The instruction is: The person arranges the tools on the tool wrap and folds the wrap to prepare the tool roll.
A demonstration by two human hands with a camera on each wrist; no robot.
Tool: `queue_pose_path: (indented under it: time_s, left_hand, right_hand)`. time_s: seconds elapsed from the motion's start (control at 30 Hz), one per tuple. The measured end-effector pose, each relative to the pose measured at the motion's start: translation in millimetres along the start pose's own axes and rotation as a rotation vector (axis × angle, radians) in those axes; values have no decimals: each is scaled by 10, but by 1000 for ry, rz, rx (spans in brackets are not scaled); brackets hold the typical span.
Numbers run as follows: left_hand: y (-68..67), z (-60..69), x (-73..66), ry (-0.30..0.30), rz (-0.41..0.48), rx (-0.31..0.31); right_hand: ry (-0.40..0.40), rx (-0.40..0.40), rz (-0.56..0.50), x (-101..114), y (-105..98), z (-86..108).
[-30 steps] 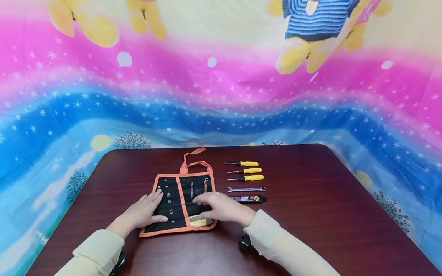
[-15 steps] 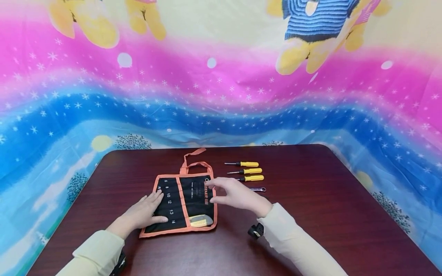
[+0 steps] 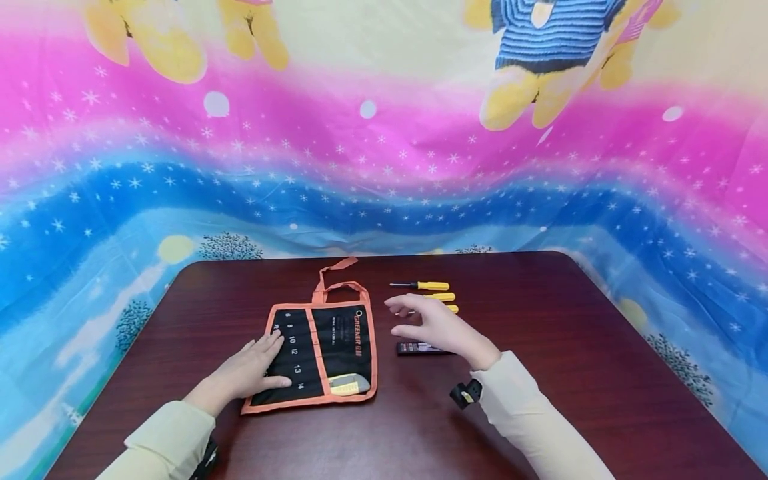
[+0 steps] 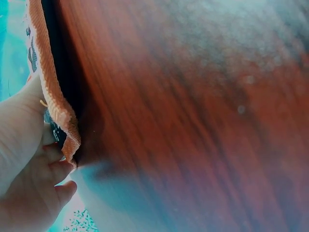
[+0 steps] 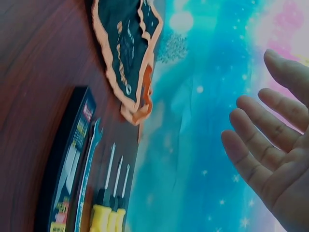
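Note:
My left hand point(image 3: 249, 370) rests on the left part of a black tool pouch point(image 3: 345, 343) with orange trim, its fingers spread. In the left wrist view, the fingers point(image 4: 60, 171) lie by the pouch's orange edge point(image 4: 48, 72). A yellow and grey utility knife point(image 3: 347, 385) sits in the pouch's near right pocket. My right hand point(image 3: 441, 327) hovers above the tools right of the pouch, fingers apart and holding nothing. Below it are three yellow-handled screwdrivers point(image 3: 433, 285), a combination wrench point(image 5: 87, 174) and a slim black case point(image 5: 67, 164); the hand hides the wrench in the head view.
The dark reddish wooden table point(image 3: 570, 333) has a patterned cloth point(image 3: 384, 153) hanging behind it. An orange strap point(image 3: 336, 267) trails from the pouch's far edge. Each wrist wears a black camera, such as the right one point(image 3: 465, 395).
My right hand has lifted off the right side of the pouch and moved right, over the tools. The left hand and the pouch have stayed in place.

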State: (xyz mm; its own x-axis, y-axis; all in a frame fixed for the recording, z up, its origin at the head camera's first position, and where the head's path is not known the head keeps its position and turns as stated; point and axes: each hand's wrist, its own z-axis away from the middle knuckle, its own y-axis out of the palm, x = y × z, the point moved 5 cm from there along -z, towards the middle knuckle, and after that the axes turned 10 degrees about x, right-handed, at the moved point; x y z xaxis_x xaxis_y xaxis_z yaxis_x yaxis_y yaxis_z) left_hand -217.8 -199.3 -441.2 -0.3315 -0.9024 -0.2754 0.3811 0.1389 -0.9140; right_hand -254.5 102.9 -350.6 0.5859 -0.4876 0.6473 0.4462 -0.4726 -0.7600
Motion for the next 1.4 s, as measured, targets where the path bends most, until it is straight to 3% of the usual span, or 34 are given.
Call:
queue_pose_path:
  time_s: [0.3,0.83,1.13,1.4]
  left_hand:
    - [8,-8,7,2,2,-6]
    - [4,-10,23,1,14,-12]
    - [4,-7,17,3,15,-12]
    - [14,-15,25,-4,10,-8]
  right_hand:
    - [51,-49,40,-189,-104,148]
    - [95,-61,-39,-736,-93,423]
    - [155,-24,-44,-901,-40,514]
    - [201,28,29,-1017,72,542]
